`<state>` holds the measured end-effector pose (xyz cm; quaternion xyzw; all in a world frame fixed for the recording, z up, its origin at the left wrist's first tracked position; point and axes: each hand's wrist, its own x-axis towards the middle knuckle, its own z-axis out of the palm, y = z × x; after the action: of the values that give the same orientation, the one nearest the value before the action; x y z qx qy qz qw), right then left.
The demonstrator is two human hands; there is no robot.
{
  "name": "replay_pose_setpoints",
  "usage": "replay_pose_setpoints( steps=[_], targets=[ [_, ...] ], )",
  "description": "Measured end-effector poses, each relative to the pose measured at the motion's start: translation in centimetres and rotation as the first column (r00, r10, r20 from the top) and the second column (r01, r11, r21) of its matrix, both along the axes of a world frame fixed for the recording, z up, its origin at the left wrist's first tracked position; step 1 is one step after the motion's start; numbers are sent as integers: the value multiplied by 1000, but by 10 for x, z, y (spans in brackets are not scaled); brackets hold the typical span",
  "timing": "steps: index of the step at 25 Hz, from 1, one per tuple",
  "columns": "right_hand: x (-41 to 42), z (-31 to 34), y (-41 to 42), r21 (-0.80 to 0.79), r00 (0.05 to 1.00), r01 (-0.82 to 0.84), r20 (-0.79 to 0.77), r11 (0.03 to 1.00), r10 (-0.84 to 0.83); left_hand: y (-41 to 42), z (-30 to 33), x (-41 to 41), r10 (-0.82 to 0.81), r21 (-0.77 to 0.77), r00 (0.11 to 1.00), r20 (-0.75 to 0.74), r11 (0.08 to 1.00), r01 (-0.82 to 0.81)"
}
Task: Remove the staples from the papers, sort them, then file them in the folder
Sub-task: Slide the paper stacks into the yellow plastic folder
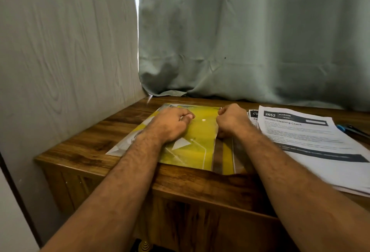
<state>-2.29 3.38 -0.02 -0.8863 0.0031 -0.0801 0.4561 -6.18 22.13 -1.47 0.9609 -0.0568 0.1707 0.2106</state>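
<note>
Yellow plastic folder [192, 139] at frame centre, both hands on it.
Left hand [172, 124] and right hand [232, 120], fingers curled, seemingly pinching its top; part the flap evenly.

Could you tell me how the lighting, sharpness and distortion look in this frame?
Head view: dim, soft light; an overexposed strip at the curtain edge; mild glare on the folder; small print on the papers is blurred; wide-angle bending tilts the wall.

The stack of papers [312, 141] is cut off at the right edge of the frame, and its small print is too blurred to read. A blue tool [348, 129] at the far right is only partly visible. The curled fingers of the right hand [232, 120] hide whatever they pinch.
</note>
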Motion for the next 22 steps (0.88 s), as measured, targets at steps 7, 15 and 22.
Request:
replay_pose_setpoints(
  steps=[7,15,22],
  targets=[
    [-12,48,-72,-204,980,42,198,978,-1,-44,5,-2,-91,310,969,231,950,15],
    [2,25,-209,-358,988,127,125,925,-88,-168,38,58,-142,-631,988,-57,773,75],
    [14,0,-227,-463,994,106,81,880,-77,-215,7,106,-50,-501,984,-173,865,-44]
  ],
)
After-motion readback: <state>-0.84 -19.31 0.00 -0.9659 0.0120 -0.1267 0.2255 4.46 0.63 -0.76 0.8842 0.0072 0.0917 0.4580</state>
